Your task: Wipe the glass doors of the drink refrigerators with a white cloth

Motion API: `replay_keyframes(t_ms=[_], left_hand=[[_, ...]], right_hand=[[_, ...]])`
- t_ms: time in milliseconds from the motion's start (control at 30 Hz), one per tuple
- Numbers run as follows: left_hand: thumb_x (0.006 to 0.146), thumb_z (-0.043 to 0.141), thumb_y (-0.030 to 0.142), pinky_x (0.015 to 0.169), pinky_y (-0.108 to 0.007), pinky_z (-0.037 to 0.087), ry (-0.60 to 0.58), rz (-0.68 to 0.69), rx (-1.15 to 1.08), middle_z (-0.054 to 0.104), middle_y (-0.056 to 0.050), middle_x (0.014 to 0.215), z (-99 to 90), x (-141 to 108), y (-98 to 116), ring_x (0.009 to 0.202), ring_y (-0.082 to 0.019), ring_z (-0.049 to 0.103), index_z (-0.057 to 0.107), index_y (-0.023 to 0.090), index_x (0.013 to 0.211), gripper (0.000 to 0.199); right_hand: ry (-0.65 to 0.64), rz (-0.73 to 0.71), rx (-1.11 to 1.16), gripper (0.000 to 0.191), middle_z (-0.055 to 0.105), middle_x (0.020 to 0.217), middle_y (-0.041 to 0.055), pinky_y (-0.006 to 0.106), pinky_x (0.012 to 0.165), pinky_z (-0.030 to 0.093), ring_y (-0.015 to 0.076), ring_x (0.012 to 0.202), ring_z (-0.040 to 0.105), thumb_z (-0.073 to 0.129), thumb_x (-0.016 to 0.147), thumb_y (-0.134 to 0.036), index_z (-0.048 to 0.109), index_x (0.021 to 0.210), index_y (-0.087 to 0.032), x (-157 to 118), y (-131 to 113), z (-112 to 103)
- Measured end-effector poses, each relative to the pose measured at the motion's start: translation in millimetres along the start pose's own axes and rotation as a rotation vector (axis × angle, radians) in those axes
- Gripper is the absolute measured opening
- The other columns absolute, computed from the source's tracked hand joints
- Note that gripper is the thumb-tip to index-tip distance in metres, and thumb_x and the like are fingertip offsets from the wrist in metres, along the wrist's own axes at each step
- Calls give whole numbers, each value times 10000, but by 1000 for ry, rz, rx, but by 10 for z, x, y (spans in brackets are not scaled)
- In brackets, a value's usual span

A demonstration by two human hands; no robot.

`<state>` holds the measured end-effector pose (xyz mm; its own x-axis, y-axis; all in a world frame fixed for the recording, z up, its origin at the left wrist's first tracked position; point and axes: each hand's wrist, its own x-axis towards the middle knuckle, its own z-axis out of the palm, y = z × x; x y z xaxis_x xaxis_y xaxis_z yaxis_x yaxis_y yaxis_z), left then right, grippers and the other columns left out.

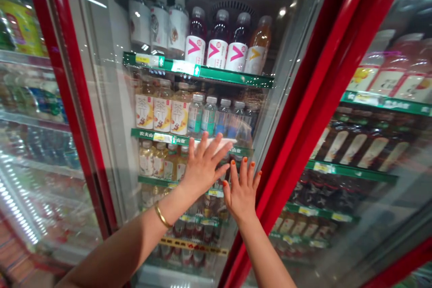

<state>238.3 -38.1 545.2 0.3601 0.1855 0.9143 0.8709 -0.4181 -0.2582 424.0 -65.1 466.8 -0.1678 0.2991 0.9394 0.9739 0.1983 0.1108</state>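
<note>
My left hand (200, 168), with a gold bangle (162, 216) on the wrist, is spread flat against or just before the glass door (111, 99) of a drinks fridge. A pale, thin, tissue-like piece (221, 145) shows behind its fingers; whether the hand presses it on the glass or it is a reflection, I cannot tell. My right hand (242, 193), with orange nails, lies to the right and slightly lower, fingers apart and close to the red door frame (297, 117). Nothing shows in its fingers. Behind the glass, bottles of tea drink (162, 110) stand on a green-edged shelf.
On the upper shelf (219, 75) are white-labelled bottles (195, 45) with dark and orange drinks. More fridge sections with bottles (381, 76) lie right and left, divided by red frames (72, 67). Brick-patterned floor (16, 252) shows at lower left.
</note>
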Motion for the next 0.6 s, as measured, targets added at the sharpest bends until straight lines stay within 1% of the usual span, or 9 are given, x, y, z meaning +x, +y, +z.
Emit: replay_keyframes(t_ms=[67,167,233,300,367,433,467,533,600], left_hand=[[1058,585,577,1412,-566,-119,-28,133,4,160,33,1854,23,-127,63,1747,-265,-83,165,380,1766,846],[1087,540,509,1409,-539,-118,-67,119,-74,260,-26,1831,28,-411,10,1749,-217,-40,97,326,1778,840],[1107,474,453,1405,-566,-99,-89,44,-186,240,-103,1830,25,-518,-55,1747,-223,-33,-46,248,1776,871],[1115,408,372,1403,-611,-49,-79,10,-312,178,-161,1834,19,-542,-100,1745,-244,-26,-175,201,1750,879],[1103,367,271,1403,-629,4,-38,35,-424,114,-178,1838,-7,-528,-145,1742,-251,-1,-240,201,1731,876],[1076,363,181,1414,-593,59,-16,109,-497,57,-186,1838,-71,-518,-241,1739,-239,44,-266,191,1719,899],[1063,379,154,1419,-557,96,-23,149,-508,31,-182,1838,-118,-520,-323,1737,-229,66,-252,189,1724,915],[1045,451,148,1424,-505,141,-46,206,-466,20,-145,1845,-224,-533,-558,1734,-220,92,-151,220,1759,936],[1034,534,177,1433,-505,117,-25,193,-358,71,-75,1854,-313,-542,-859,1737,-220,92,9,287,1784,922]], right_hand=[[21,-18,47,827,-22,1877,101,677,1372,194,331,1750,-27,495,1088,-308,64,1792,-253,4,-7,-25],[82,8,150,854,22,1876,132,691,1370,205,342,1750,17,512,1064,-262,66,1792,-224,29,-80,-49],[136,-39,252,842,90,1875,137,661,1372,245,326,1746,94,495,1056,-233,84,1791,-223,66,-196,-20],[150,-159,389,787,215,1859,126,584,1359,329,277,1723,230,418,1085,-262,75,1792,-228,115,-358,43],[136,-199,513,732,357,1810,143,517,1303,436,243,1674,363,290,1124,-334,19,1791,-199,164,-541,115],[130,-142,530,714,471,1742,174,487,1262,480,239,1638,431,197,1143,-397,10,1788,-155,206,-704,163],[139,-100,480,706,513,1711,180,487,1277,456,240,1632,442,192,1148,-406,43,1788,-149,227,-766,172],[169,-18,308,675,571,1668,164,500,1354,325,232,1630,444,270,1154,-377,142,1786,-177,282,-833,157],[194,89,148,685,556,1682,159,527,1399,193,228,1654,402,391,1142,-317,180,1783,-199,382,-833,115]])
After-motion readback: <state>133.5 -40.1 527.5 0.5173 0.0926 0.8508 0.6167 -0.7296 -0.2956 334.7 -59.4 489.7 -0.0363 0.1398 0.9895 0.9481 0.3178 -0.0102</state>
